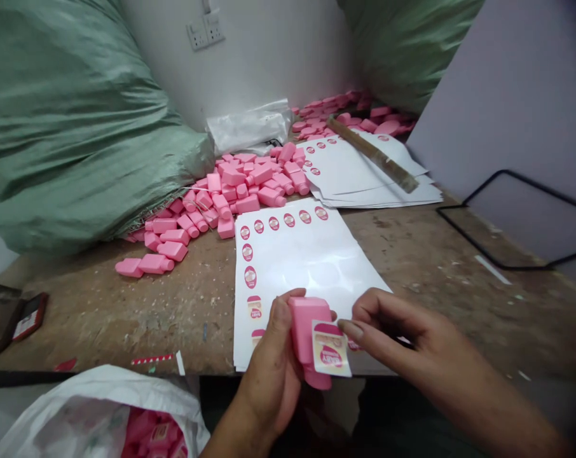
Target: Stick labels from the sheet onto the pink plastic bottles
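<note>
Fingers (279, 318) of the left hand (269, 381) close around a pink plastic bottle (302, 324), the thumb lying along its near side. The bottle is flat and squared-off, with smooth, matte-looking walls. Its long axis runs roughly upright in the view, with a narrower pink end (317, 380) pointing down toward the person. A paper label (330, 350) printed with "BABY" sits on the bottle's right side, tilted slightly. The right hand (412, 334) is the nearer hand to that label, its fingers (352, 329) drawn narrow and meeting the label's upper left edge; whether they pinch it, I cannot tell.

Beneath both hands lies a glossy white label sheet (307, 254), with small oval labels left along two edges. Farther off on the scarred wooden counter (412, 261) sit a stack of similar sheets (364, 172), a wooden stick (374, 152) and a heap of pink bottles (235, 191). A white plastic bag (92, 413) at the counter's near edge holds labelled pink bottles (149, 432). Green woven sacks (63, 133) bulge behind.
</note>
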The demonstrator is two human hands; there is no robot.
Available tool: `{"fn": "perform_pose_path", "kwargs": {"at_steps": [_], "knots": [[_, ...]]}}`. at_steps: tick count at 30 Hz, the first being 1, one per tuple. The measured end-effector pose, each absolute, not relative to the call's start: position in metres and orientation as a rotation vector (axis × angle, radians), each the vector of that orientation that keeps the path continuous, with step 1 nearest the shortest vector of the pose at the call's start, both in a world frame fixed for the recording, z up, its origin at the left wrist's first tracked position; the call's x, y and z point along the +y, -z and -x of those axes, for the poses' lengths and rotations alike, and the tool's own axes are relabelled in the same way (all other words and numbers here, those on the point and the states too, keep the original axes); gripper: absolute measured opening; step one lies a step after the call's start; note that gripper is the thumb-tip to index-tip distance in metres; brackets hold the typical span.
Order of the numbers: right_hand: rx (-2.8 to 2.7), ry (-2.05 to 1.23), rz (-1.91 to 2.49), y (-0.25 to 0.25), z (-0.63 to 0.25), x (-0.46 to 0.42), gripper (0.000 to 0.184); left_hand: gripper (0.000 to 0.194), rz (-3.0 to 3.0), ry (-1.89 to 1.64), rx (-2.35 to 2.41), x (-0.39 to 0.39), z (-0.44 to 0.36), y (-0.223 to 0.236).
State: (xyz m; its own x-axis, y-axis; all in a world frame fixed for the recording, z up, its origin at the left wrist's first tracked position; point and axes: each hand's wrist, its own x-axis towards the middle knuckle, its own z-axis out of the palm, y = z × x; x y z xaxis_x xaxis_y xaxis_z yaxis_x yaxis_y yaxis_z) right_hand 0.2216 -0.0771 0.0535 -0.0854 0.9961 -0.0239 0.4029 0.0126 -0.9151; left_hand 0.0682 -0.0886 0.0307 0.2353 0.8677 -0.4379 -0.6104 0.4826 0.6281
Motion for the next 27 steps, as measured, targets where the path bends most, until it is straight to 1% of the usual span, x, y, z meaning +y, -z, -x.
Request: {"fn": "perform_pose_path", "kwargs": {"at_steps": [10, 13, 15, 16, 18, 23, 25, 27], "knots": [[-1.600, -1.058, 1.455, -0.047, -0.223, -0.075, 0.030, 0.059, -0.402, -0.983, 0.826, -0.094, -0.071, -0.031], [-1.601, -1.050, 1.459, -0.045, -0.222, -0.074, 0.029, 0.054, -0.425, -0.991, 0.814, -0.095, -0.070, -0.032], [-1.606, -1.035, 1.465, -0.042, -0.222, -0.074, 0.029, 0.047, -0.446, -0.978, 0.810, -0.096, -0.069, -0.033], [-1.614, -1.012, 1.474, -0.040, -0.223, -0.075, 0.029, 0.045, -0.464, -0.961, 0.814, -0.096, -0.069, -0.034], [-1.658, -0.912, 1.512, -0.036, -0.225, -0.078, 0.029, 0.048, -0.505, -0.926, 0.824, -0.097, -0.068, -0.034], [-1.751, -0.454, 1.611, -0.030, -0.233, -0.085, 0.029, 0.051, -0.519, -0.886, 0.828, -0.100, -0.065, -0.035], [-1.712, -0.447, 1.583, -0.029, -0.232, -0.087, 0.027, 0.057, -0.499, -0.870, 0.830, -0.101, -0.066, -0.037], [-1.710, -0.552, 1.515, -0.029, -0.226, -0.088, 0.025, 0.062, -0.495, -0.873, 0.820, -0.104, -0.069, -0.039]]}}
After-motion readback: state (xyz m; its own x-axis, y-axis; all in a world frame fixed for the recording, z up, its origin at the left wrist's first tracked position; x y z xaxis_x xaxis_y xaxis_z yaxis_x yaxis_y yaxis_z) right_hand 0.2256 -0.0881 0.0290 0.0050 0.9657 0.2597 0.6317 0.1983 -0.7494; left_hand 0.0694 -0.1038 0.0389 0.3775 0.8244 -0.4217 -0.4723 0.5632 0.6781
